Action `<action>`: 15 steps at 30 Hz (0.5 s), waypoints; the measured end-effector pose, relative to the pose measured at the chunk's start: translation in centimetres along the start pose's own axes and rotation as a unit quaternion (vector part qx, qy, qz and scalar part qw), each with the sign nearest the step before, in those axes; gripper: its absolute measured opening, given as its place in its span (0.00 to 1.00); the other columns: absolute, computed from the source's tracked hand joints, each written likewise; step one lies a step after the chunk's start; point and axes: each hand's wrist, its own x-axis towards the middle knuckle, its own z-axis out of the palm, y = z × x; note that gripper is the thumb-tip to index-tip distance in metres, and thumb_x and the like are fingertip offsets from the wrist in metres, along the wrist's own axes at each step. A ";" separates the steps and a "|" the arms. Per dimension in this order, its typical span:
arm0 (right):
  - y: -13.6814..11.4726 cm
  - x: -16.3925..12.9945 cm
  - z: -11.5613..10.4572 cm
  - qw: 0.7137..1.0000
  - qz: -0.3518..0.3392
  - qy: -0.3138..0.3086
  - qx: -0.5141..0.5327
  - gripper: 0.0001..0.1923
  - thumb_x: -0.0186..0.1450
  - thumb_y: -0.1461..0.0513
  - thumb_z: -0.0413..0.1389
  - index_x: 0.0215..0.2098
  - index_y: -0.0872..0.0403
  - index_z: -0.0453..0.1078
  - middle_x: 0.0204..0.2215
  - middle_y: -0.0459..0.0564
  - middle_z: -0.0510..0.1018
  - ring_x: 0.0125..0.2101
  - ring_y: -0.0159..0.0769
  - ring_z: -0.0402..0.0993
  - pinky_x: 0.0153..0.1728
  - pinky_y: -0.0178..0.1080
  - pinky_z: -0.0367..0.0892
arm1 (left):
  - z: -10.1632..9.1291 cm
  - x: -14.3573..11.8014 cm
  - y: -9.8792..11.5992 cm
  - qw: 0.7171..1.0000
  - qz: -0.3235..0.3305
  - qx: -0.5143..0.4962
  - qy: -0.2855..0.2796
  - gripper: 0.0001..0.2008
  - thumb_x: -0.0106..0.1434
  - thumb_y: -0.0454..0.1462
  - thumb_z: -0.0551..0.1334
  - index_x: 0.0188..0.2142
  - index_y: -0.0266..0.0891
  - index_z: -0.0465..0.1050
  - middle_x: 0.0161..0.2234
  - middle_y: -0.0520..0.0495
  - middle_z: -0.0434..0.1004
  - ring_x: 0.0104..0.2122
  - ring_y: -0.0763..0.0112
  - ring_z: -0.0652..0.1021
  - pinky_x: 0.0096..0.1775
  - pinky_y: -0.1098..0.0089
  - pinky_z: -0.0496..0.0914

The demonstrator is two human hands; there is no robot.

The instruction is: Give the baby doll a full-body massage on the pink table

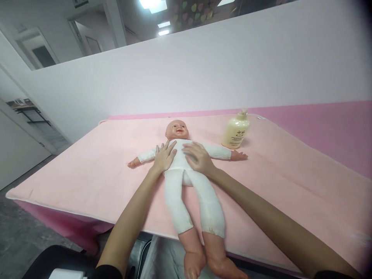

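A baby doll (pixel 181 180) with a white cloth body lies on its back, head toward the wall and arms spread. Its lower legs hang past the table's near edge. My left hand (pixel 165 157) rests flat on the left side of the doll's chest, fingers stretched toward its shoulder. On the other side of the chest lies my right hand (pixel 199 158), fingers apart and slightly blurred. Neither hand grips anything. A pale yellow pump bottle (pixel 236 131) stands upright beyond the doll's arm on the right.
A pink blanket (pixel 87 166) covers the table, with a darker pink cloth (pixel 334 131) beneath it. Behind rises a white wall (pixel 217 73) with a window strip above. A black chair (pixel 55 259) sits at the lower left. A door (pixel 20 143) is at the far left.
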 end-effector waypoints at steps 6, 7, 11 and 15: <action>-2.8 0.1 0.3 0.984 -0.045 -0.160 0.056 0.15 0.64 0.57 0.47 0.41 0.48 0.75 0.44 0.48 0.80 0.53 0.40 0.72 0.60 0.50 0.59 | 0.6 -0.2 -1.2 0.985 -0.037 -0.011 0.167 0.17 0.67 0.33 0.50 0.47 0.33 0.74 0.46 0.40 0.79 0.48 0.63 0.77 0.61 0.57 0.58; -2.7 0.2 0.3 0.984 -0.033 -0.171 0.043 0.16 0.65 0.57 0.47 0.44 0.48 0.74 0.48 0.47 0.78 0.56 0.41 0.69 0.63 0.52 0.54 | 0.6 -0.2 -1.2 0.985 -0.038 -0.011 0.169 0.16 0.66 0.32 0.50 0.46 0.33 0.75 0.46 0.41 0.79 0.47 0.63 0.77 0.61 0.57 0.58; -2.2 0.7 0.5 0.981 0.032 -0.191 -0.026 0.19 0.67 0.55 0.47 0.54 0.47 0.70 0.60 0.47 0.67 0.64 0.43 0.56 0.66 0.58 0.38 | 0.6 -0.5 -1.0 0.985 -0.028 -0.030 0.169 0.15 0.65 0.32 0.52 0.47 0.35 0.74 0.47 0.43 0.79 0.48 0.62 0.77 0.61 0.55 0.58; -1.9 1.0 0.8 0.974 0.098 -0.186 -0.085 0.24 0.69 0.53 0.46 0.60 0.49 0.64 0.66 0.50 0.56 0.67 0.44 0.48 0.66 0.59 0.34 | 0.1 -1.0 0.0 0.985 -0.003 -0.081 0.151 0.16 0.64 0.30 0.52 0.47 0.34 0.74 0.48 0.42 0.78 0.48 0.63 0.77 0.58 0.59 0.65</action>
